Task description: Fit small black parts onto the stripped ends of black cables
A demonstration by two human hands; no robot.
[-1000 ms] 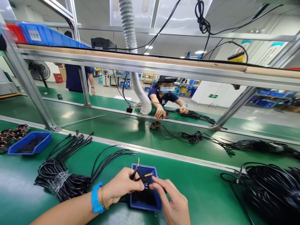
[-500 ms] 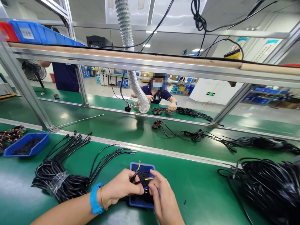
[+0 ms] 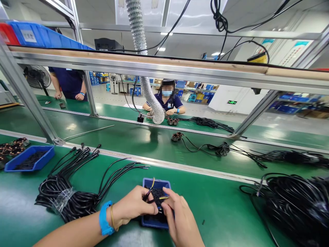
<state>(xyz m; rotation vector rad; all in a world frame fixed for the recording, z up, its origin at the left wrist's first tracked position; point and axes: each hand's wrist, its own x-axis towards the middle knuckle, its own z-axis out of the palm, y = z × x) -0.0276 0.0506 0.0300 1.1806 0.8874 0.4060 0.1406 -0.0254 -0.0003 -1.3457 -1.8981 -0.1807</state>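
Note:
Above a small blue bin (image 3: 167,184) of short black tube pieces (image 3: 156,196), my left hand (image 3: 136,206) pinches a black cable (image 3: 146,197) between thumb and fingers. From its stripped end fan out thin wires, among them a yellow one (image 3: 153,182) and a second yellow one (image 3: 163,198) that points right. My right hand (image 3: 180,214) is at these wire ends, thumb and index finger curled close together. Whatever lies between its fingertips is too small and partly hidden to name. A blue band (image 3: 105,218) circles my left wrist.
Left lies a tied bundle of black cables (image 3: 66,197), with another blue bin (image 3: 32,159) and copper-wound coils (image 3: 15,147) beyond. A large black cable pile (image 3: 295,209) sits right. Metal framing (image 3: 164,67) and a silver duct (image 3: 145,68) hang ahead. A co-worker (image 3: 167,101) sits opposite.
My hands stay almost in place, with only slight finger shifts at the wires. On the middle strip, the coil and its cable have slid right. The co-worker opposite has drawn an arm in.

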